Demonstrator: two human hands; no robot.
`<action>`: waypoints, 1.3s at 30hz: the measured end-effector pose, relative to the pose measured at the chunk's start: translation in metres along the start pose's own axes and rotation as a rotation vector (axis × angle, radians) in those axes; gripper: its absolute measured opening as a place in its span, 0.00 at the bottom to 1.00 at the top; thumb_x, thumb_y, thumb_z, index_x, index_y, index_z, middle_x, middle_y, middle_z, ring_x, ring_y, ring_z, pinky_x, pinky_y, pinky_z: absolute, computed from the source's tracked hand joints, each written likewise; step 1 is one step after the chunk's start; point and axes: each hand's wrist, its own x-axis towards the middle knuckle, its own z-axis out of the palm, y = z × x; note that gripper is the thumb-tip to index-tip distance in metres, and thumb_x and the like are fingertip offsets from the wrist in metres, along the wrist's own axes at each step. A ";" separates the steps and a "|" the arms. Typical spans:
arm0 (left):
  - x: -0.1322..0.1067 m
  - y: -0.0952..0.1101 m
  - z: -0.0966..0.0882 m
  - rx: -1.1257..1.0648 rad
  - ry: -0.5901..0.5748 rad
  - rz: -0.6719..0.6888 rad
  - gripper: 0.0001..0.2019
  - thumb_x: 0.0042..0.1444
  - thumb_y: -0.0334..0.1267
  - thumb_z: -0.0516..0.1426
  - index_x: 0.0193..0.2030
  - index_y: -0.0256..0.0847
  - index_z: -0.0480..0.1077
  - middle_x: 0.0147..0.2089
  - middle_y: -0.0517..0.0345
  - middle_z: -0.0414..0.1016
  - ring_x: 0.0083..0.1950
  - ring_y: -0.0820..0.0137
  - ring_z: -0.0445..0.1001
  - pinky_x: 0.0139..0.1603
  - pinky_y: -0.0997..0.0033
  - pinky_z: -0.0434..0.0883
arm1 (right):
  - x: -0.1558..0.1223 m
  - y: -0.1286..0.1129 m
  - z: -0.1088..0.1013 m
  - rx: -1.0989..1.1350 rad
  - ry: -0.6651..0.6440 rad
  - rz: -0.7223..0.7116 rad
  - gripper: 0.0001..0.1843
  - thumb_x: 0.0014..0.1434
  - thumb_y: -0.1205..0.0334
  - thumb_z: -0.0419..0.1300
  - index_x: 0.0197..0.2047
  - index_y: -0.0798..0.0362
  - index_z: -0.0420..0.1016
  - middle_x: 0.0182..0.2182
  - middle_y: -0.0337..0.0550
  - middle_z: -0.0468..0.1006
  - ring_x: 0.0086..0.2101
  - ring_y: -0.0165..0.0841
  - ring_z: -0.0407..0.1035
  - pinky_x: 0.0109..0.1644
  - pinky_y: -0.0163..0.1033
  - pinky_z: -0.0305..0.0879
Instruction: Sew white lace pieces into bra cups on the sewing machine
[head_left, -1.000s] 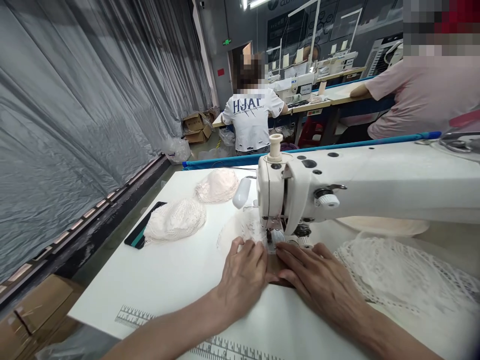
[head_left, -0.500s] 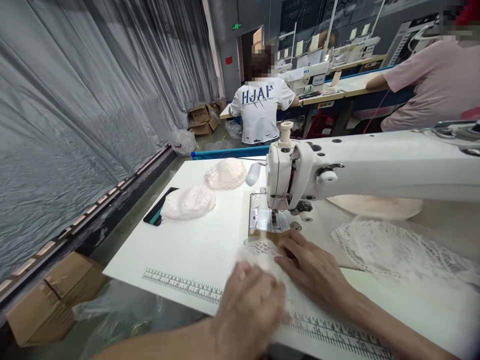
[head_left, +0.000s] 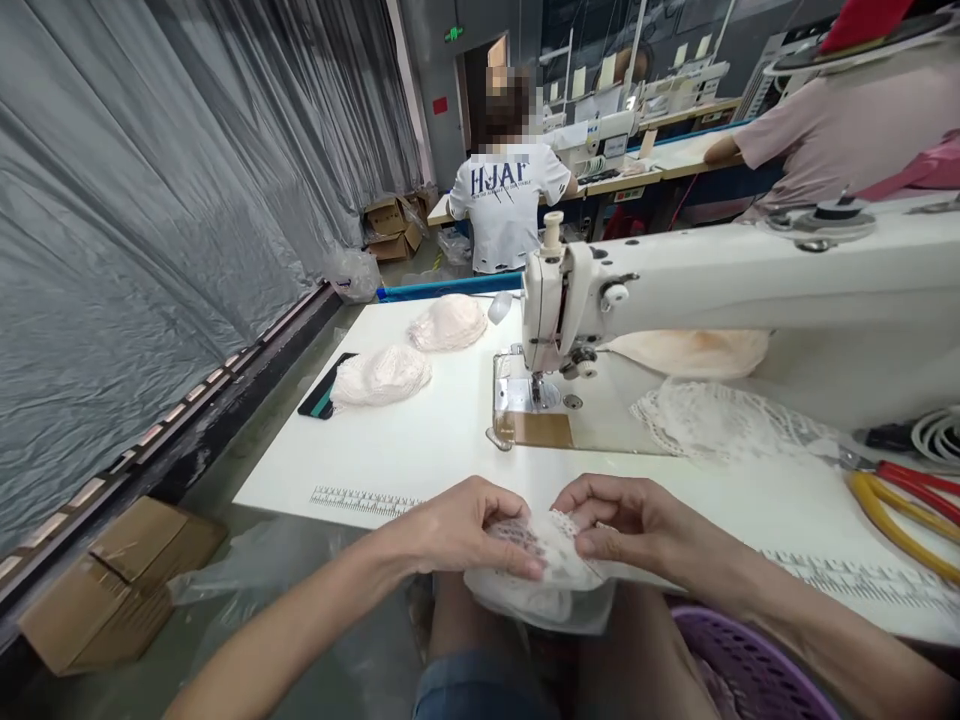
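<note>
A piece of white lace fabric hangs between my hands at the table's front edge, partly over my lap. My left hand pinches its left side, thumb on top. On the other side, my right hand grips the upper right part between thumb and fingers. Just beyond my hands stands the white sewing machine, its needle area with no fabric under it. Right of the needle, more white lace lies on the table beneath the machine arm, in front of a cream cup-shaped piece.
Two pale lace cups rest at the table's left, one partly on a dark phone-like object. Scissors with red and yellow handles lie at right. A purple basket stands below. Two people sit at machines ahead.
Both hands have drawn back from the needle area toward my lap, bringing the lace with them. My view has shifted, so the scissors and purple basket now show.
</note>
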 end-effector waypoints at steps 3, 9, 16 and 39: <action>-0.015 -0.012 0.016 -0.051 0.007 -0.062 0.17 0.38 0.39 0.69 0.32 0.33 0.71 0.27 0.63 0.66 0.28 0.78 0.61 0.28 0.79 0.59 | -0.013 0.002 0.017 0.016 -0.029 0.033 0.24 0.46 0.47 0.68 0.39 0.55 0.71 0.27 0.40 0.74 0.29 0.30 0.65 0.34 0.37 0.61; -0.020 -0.041 0.042 -0.238 0.112 -0.064 0.13 0.43 0.41 0.66 0.30 0.31 0.73 0.27 0.59 0.71 0.29 0.77 0.66 0.32 0.77 0.63 | -0.034 0.021 0.035 0.031 -0.099 0.032 0.18 0.50 0.52 0.66 0.38 0.56 0.72 0.28 0.39 0.73 0.31 0.29 0.64 0.35 0.36 0.60; -0.026 -0.060 0.051 -0.232 0.058 -0.107 0.13 0.41 0.41 0.67 0.28 0.32 0.75 0.28 0.58 0.74 0.31 0.73 0.70 0.37 0.72 0.67 | -0.058 0.042 0.045 -0.020 -0.142 0.111 0.17 0.50 0.48 0.65 0.26 0.56 0.73 0.23 0.36 0.67 0.26 0.27 0.57 0.28 0.34 0.53; -0.014 -0.084 0.051 0.004 -0.007 -0.059 0.14 0.43 0.43 0.65 0.32 0.34 0.74 0.28 0.61 0.67 0.30 0.75 0.62 0.30 0.76 0.59 | -0.042 0.061 0.048 -0.064 -0.075 0.148 0.23 0.51 0.41 0.60 0.26 0.54 0.67 0.21 0.35 0.64 0.24 0.27 0.56 0.27 0.34 0.51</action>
